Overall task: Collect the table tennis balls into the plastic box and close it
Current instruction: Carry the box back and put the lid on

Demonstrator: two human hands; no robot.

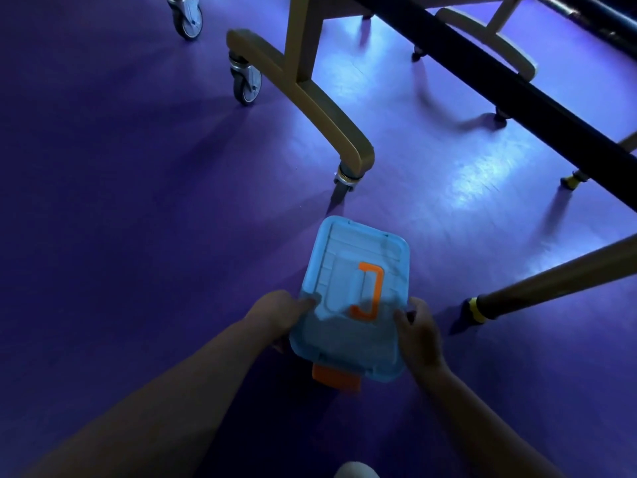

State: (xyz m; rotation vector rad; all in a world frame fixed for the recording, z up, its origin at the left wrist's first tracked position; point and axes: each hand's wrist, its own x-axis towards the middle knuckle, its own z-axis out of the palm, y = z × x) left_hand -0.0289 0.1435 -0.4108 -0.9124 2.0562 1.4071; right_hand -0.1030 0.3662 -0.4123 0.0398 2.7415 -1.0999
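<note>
Both hands are clamping the plastic box (344,343) from opposite sides, with the box's width keeping them apart. The left hand (282,315) is gripping the box's left edge, its fingers curling down under the side while the thumb is pressing flat on the blue lid (358,246). The right hand (418,336) is gripping the right edge in the same way, thumb lying on top of the lid and fingers wrapping round the rim. The lid is sitting on the box and hiding whatever is inside. An orange handle (370,291) is lying flat on the lid between the two thumbs, and an orange latch (336,376) is sticking out below the box's near end. The box is sitting low over the purple floor (138,201); I cannot tell whether it is resting on the floor or being lifted. Beyond the box's far end a caster (344,181) is standing under a gold table foot (310,98), and to the box's right a yellow-banded leg (477,310) is touching the floor.
</note>
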